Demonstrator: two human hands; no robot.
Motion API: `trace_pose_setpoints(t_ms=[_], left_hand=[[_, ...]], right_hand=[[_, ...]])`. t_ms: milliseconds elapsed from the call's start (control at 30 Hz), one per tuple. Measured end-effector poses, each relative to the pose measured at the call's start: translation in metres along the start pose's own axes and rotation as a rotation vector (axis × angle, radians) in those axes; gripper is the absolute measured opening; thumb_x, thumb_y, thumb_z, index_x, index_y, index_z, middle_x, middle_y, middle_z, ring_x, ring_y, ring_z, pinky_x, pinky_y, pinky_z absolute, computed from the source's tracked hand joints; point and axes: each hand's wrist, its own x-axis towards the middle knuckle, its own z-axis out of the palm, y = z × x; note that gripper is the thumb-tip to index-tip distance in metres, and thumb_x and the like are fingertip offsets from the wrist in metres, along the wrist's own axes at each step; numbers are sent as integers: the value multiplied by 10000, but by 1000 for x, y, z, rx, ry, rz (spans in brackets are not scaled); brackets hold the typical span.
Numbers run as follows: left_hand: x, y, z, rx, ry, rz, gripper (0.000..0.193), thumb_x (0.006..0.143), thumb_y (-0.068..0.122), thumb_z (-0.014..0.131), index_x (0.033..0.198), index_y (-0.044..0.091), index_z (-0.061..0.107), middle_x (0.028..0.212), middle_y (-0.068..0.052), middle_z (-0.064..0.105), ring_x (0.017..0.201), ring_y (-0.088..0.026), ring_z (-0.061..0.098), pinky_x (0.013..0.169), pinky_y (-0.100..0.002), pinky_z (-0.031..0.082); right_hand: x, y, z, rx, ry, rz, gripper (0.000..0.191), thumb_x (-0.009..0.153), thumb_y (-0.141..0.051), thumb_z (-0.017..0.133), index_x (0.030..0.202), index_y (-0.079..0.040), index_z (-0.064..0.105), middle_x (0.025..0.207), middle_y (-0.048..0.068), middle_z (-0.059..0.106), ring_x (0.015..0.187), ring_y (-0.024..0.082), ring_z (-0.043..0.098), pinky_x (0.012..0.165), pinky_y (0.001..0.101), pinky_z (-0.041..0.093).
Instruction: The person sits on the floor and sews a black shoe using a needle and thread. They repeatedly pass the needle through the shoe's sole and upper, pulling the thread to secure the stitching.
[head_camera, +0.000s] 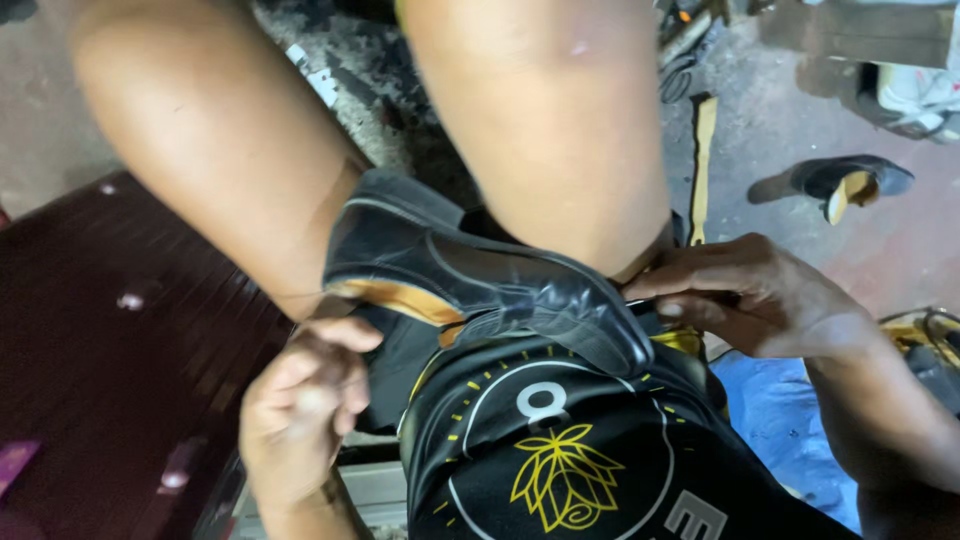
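A black leather shoe (480, 285) with a tan inner lining lies across my lap, clamped between my bare knees, toe pointing right. My left hand (305, 410) is curled in a loose fist just below the shoe's heel opening, thumb close to the tan lining. My right hand (760, 295) pinches something thin at the toe end of the shoe; the item between the fingers is too small to make out. I wear a black shirt (560, 450) with a yellow flower print.
A second black shoe (840, 182) with a tan insole lies on the concrete floor at the upper right. A dark wooden bench surface (110, 350) fills the left side. Blue cloth (775, 420) sits under my right forearm. Tools and clutter lie along the top edge.
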Motion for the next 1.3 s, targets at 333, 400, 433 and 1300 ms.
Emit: trace_pose_setpoints(t_ms=[333, 400, 433, 1300], left_hand=[[31, 18, 44, 540, 81, -189, 200, 1061, 163, 568, 978, 20, 681, 726, -41, 592, 624, -64, 479, 549, -220, 371], [37, 22, 57, 766, 17, -199, 206, 1042, 163, 548, 993, 44, 709, 652, -39, 604, 578, -70, 512, 530, -232, 402], [41, 24, 62, 847, -17, -210, 209, 1029, 174, 535, 1013, 58, 708, 609, -39, 598, 542, -79, 530, 515, -241, 421], [111, -41, 85, 1064, -778, -84, 250, 841, 38, 600, 1063, 26, 714, 1073, -179, 736, 1011, -331, 676, 874, -430, 514]], right_hand=[[0, -14, 0, -64, 76, 3, 333, 851, 13, 695, 1163, -86, 755, 982, 84, 820, 794, 152, 776, 642, 277, 634], [1, -17, -2, -37, 93, -20, 334, 864, 17, 673, 1177, -75, 744, 1025, 94, 811, 820, 160, 807, 664, 292, 646], [0, -17, -3, -70, 89, -2, 323, 855, 10, 684, 1158, -82, 751, 1000, 87, 812, 786, 163, 789, 631, 291, 632], [-22, -46, 16, -574, 145, 15, 396, 790, 20, 632, 1163, -81, 720, 1046, 187, 770, 581, 227, 745, 468, 316, 598]])
